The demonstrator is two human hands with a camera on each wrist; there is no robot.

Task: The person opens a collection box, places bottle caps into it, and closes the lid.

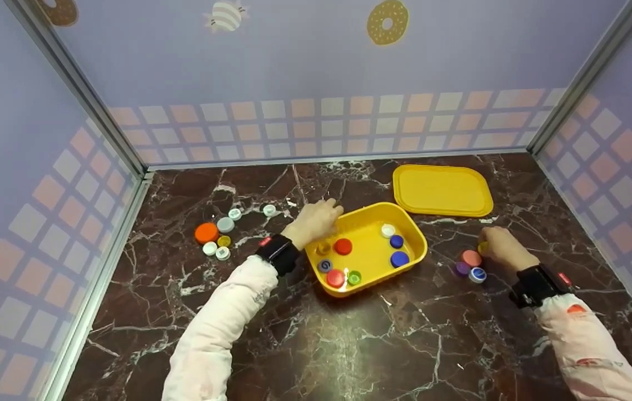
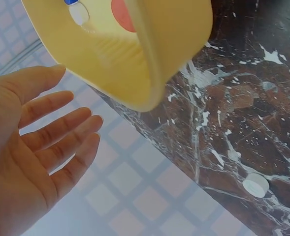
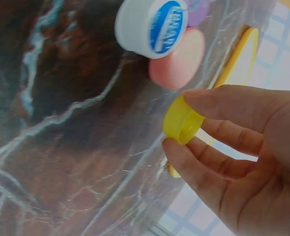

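Note:
A yellow bottle cap is pinched between the thumb and a finger of my right hand. Beside it on the tabletop sit a pink cap, a purple cap and a white cap with a blue print. My left hand is at the left end of a yellow plastic box, its fingers loosely bent and holding nothing. In the left wrist view the thumb tip is at the box rim; whether it touches cannot be told. Inside the box lie several caps, among them a red cap and a blue cap.
A flat yellow lid lies behind the box to the right. On the left side are several loose caps, including an orange cap and a white cap. Patterned panels wall in the dark marbled tabletop.

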